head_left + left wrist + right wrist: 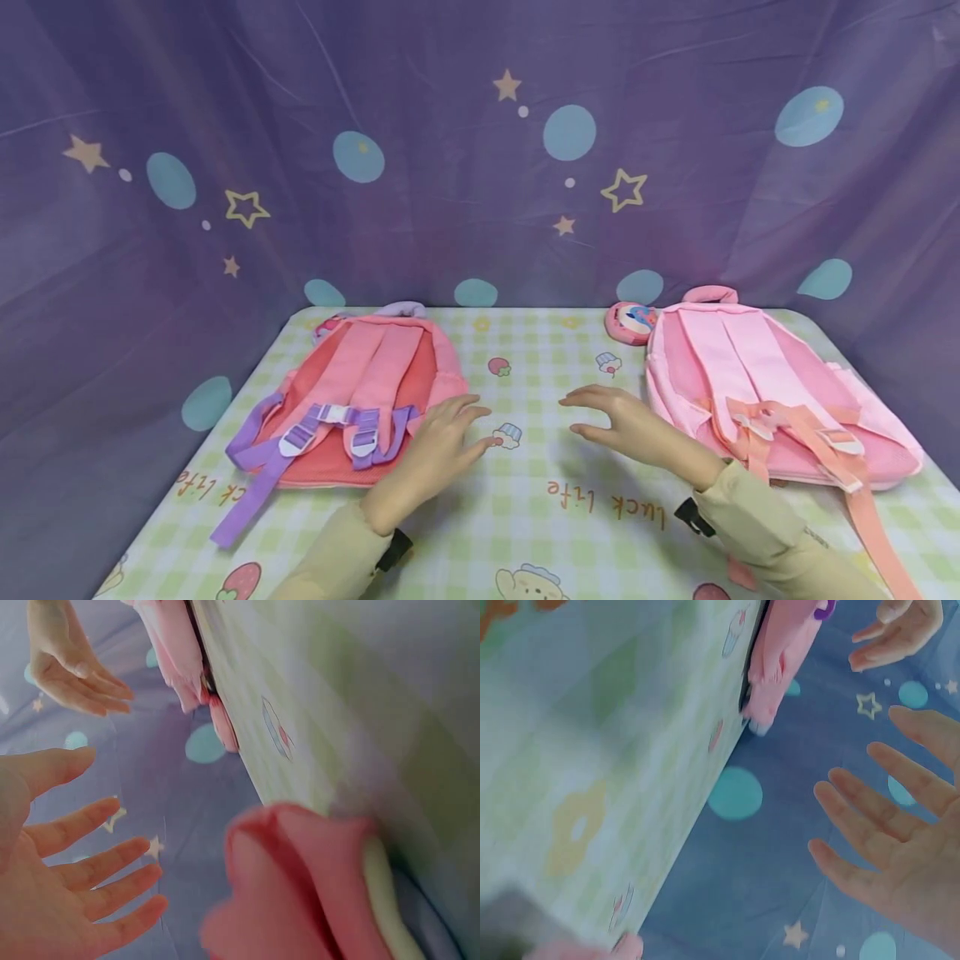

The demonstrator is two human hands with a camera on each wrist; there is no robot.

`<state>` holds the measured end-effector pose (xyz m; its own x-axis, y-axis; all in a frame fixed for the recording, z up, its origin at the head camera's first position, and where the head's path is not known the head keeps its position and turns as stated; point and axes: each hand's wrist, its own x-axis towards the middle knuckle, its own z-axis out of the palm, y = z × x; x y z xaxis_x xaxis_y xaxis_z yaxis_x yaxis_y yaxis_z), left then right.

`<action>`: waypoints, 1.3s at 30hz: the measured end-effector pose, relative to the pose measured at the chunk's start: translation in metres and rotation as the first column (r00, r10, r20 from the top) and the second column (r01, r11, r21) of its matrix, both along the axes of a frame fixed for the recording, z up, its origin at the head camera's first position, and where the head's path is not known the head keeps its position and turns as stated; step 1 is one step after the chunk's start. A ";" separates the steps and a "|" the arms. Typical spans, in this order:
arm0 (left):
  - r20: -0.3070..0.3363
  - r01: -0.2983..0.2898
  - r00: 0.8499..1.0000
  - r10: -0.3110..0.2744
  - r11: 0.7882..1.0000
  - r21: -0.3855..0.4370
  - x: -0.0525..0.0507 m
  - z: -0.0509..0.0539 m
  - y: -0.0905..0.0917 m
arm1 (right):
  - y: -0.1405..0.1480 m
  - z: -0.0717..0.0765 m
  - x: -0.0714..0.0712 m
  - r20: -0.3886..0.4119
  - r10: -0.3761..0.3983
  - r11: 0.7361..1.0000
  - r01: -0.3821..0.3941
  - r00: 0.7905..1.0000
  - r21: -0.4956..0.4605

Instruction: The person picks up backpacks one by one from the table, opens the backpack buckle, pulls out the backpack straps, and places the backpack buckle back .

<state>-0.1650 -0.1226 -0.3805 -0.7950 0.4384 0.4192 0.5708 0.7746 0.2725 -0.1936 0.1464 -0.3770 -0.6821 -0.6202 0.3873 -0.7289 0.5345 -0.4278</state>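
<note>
Two small backpacks lie strap side up on the table. The left backpack [442,367] is coral pink with purple webbing and white buckles; the right backpack [817,367] is light pink with orange webbing. My left hand [442,442] hovers by the lower right side of the coral backpack, its fingers spread and holding nothing. Opposite it, my right hand [630,425] hangs in the air just left of the light pink backpack, also with nothing in it. Both wrist views show the fingers apart and relaxed, with the palms facing inward.
A checked tablecloth [525,533] with cupcake and strawberry prints covers the table. A round pink charm [630,323] sits at the light pink backpack's upper left. Loose strap ends [243,508] trail toward the front. A purple curtain [450,208] with stars stands behind.
</note>
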 end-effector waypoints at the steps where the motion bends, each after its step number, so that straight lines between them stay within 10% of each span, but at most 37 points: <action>1: -0.014 -0.003 1.000 0.003 1.000 0.007 0.000 0.000 -0.004 | -0.004 0.000 0.000 0.014 0.003 1.000 -0.003 1.000 0.007; 39: -0.102 -0.282 0.951 0.292 0.954 0.102 0.023 0.002 -0.135 | -0.129 -0.015 -0.008 0.211 0.208 0.970 -0.230 0.955 0.084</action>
